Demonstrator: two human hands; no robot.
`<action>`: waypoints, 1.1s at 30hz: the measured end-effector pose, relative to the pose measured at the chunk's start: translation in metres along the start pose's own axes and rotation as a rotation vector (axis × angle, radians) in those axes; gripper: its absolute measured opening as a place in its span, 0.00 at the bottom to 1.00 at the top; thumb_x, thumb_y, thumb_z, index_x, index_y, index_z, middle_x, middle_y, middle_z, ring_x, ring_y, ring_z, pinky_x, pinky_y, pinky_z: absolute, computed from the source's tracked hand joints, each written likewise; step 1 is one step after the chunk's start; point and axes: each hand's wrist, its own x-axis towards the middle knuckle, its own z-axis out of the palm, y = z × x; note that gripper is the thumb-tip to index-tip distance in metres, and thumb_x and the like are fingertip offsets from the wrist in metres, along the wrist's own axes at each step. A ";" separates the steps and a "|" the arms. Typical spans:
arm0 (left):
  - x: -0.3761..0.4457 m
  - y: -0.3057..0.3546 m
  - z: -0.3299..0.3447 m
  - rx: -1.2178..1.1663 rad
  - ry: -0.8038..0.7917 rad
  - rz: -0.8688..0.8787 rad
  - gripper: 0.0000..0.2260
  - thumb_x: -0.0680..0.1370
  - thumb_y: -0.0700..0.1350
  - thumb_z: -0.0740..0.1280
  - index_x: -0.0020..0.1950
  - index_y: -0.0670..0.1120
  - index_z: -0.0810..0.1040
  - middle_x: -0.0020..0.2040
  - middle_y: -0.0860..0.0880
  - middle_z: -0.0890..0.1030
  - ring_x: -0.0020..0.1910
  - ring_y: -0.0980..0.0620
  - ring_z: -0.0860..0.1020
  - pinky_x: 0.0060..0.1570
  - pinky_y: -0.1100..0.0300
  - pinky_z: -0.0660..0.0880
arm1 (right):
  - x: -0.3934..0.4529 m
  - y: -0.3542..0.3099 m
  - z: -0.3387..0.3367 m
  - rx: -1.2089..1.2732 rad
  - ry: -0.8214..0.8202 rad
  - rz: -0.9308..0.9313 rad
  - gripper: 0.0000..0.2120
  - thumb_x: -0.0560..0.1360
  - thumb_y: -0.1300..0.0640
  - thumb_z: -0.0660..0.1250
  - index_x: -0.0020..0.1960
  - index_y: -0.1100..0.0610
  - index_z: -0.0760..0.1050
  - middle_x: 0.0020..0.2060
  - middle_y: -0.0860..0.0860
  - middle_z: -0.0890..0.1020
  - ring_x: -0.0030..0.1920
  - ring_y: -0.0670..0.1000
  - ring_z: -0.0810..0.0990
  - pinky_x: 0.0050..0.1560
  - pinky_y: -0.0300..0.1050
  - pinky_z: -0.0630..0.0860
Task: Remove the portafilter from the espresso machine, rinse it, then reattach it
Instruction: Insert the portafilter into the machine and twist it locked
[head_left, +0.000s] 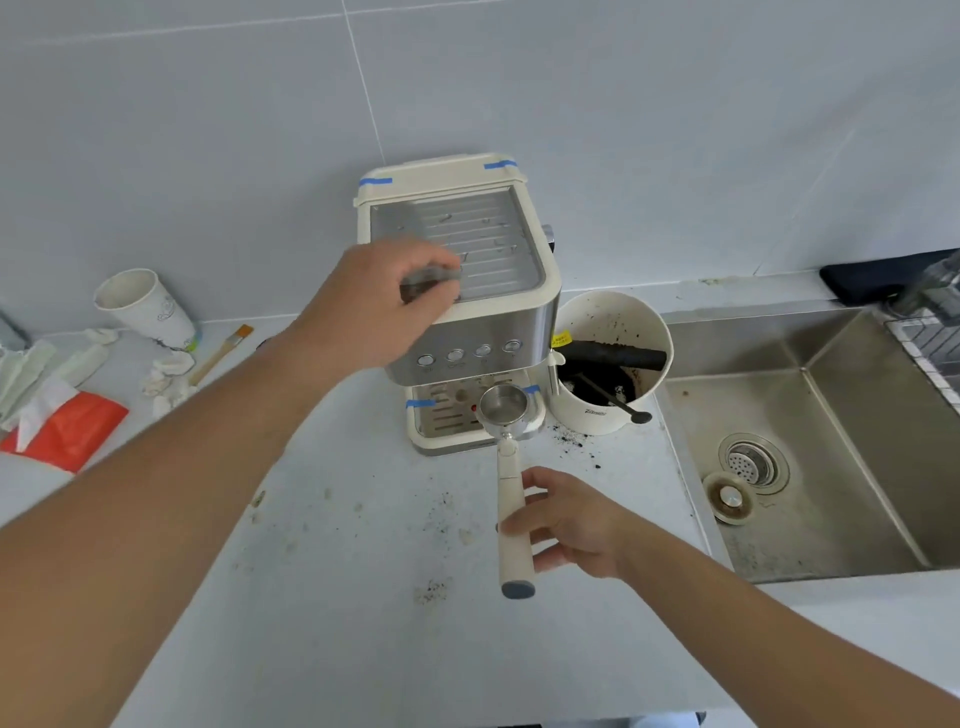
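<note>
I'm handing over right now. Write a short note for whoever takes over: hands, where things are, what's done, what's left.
Left hand: resting on top of the espresso machine, steadying it.
Right hand: grips the portafilter by its handle.
Portafilter is off the machine, basket empty and facing up, in front of the drip tray.
Done: removal. Whether it has been rinsed cannot be told.
Left: rinse at the sink if needed, then reattach.

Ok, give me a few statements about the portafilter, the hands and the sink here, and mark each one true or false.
1. The right hand holds the portafilter by its handle. True.
2. The portafilter basket is full of grounds. False: it looks empty and shiny.
3. The left hand rests on top of the machine. True.
4. The sink lies left of the machine. False: it lies to the right.
5. The knock box stands beside the machine. True.
</note>
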 end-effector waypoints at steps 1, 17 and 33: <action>0.008 -0.002 0.002 0.014 -0.031 0.012 0.11 0.77 0.50 0.67 0.57 0.51 0.81 0.55 0.55 0.82 0.54 0.57 0.78 0.57 0.64 0.72 | 0.005 -0.003 0.001 0.006 -0.007 -0.004 0.20 0.72 0.69 0.72 0.62 0.61 0.73 0.48 0.57 0.83 0.44 0.56 0.85 0.42 0.51 0.82; 0.038 -0.008 0.024 0.056 -0.067 -0.013 0.19 0.76 0.56 0.66 0.65 0.53 0.76 0.65 0.55 0.77 0.65 0.54 0.72 0.56 0.62 0.64 | 0.044 -0.051 0.001 0.018 -0.067 -0.078 0.18 0.73 0.69 0.70 0.54 0.48 0.77 0.51 0.56 0.83 0.45 0.54 0.83 0.42 0.51 0.82; 0.045 -0.022 0.028 0.054 -0.061 -0.058 0.21 0.74 0.61 0.64 0.67 0.61 0.74 0.72 0.62 0.68 0.73 0.53 0.66 0.70 0.48 0.63 | 0.065 -0.061 0.010 0.145 -0.091 -0.127 0.23 0.73 0.69 0.70 0.64 0.51 0.74 0.53 0.53 0.82 0.50 0.56 0.82 0.51 0.56 0.82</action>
